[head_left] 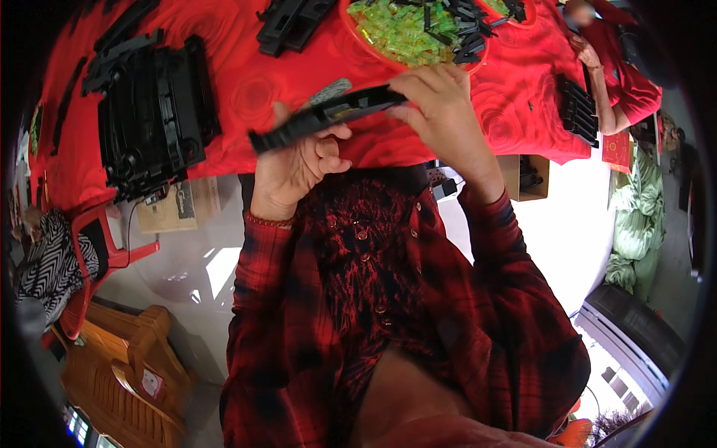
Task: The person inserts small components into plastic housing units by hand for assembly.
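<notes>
A long black plastic part [328, 116], slightly curved, is held up between my two hands over the table's near edge. My left hand [295, 172] supports it from below near its left end, palm up with fingers curled beneath it. The right end is pinched between the thumb and fingers of my right hand [442, 112]. Just behind the part lies a grey-green patterned object [331, 91], partly hidden, whose kind I cannot make out. Past my right hand stands a red basin [478, 66] holding small translucent yellow-green pieces [399, 33] and small black pieces [467, 30].
Stacked black plastic parts [153, 112] cover the left of the red tablecloth [246, 30]. More black parts lie at the far middle [293, 22] and right [576, 108]. A co-worker's arm [601, 93] rests at the right edge. A red chair [104, 246] stands at lower left.
</notes>
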Motion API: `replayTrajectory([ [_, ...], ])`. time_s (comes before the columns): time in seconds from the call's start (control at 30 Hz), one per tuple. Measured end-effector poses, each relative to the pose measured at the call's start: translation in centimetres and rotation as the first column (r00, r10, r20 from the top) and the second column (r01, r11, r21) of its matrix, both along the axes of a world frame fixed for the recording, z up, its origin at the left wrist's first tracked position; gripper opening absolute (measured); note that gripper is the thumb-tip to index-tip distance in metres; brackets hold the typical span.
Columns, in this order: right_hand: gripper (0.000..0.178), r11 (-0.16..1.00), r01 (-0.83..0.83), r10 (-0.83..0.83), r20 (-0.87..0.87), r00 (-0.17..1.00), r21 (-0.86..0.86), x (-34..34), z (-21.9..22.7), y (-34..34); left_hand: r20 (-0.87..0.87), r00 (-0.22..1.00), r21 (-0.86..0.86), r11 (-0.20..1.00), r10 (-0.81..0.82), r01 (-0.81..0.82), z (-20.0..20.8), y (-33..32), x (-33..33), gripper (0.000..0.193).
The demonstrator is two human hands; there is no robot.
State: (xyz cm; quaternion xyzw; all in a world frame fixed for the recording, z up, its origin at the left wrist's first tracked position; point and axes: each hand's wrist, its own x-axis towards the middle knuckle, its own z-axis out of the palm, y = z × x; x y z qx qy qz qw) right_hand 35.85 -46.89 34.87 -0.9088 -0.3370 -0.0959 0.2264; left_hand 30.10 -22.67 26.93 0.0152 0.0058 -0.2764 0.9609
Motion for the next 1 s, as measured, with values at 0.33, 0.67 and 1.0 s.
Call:
replayTrajectory([
  [0.33, 0.033, 0.988, 0.128, -0.130, 0.020, 0.991, 0.091, -2.3, -2.1, 2.2, 0.131, 0.930, 0.710, 0.623, 0.343, -0.329, 2.0, -4.7, 3.8, 0.063],
  [0.67, 0.023, 0.814, 0.424, -0.348, -0.252, 0.903, 0.397, 3.8, -2.4, -2.5, 0.090, 0.990, 0.658, 0.740, 0.106, -0.139, 2.5, -2.1, 5.8, 0.057],
  [1.0, 0.019, 0.731, 0.551, -0.563, -0.102, 0.820, 0.402, 11.5, -2.3, -7.6, 0.005, 0.999, 0.519, 0.854, -0.052, 0.042, -0.4, -1.6, 6.1, 0.062],
])
